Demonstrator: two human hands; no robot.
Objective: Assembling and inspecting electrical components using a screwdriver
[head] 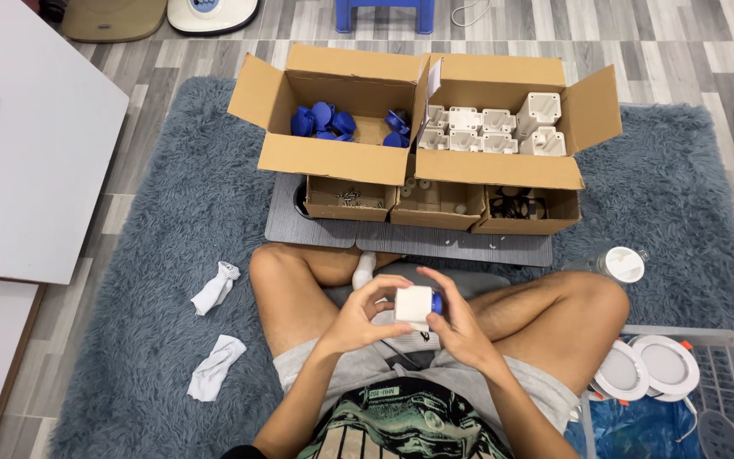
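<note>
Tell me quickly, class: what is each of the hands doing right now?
Left hand: closed on the white plastic block.
Right hand: closed on the same block, at its blue part.

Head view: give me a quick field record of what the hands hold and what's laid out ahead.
left hand: grips white block from the left
right hand: on blue part at the block's right side
left box: open, blue parts
right box: open, white blocks
small trays: three, in front of boxes
rug: two white cloths
</note>
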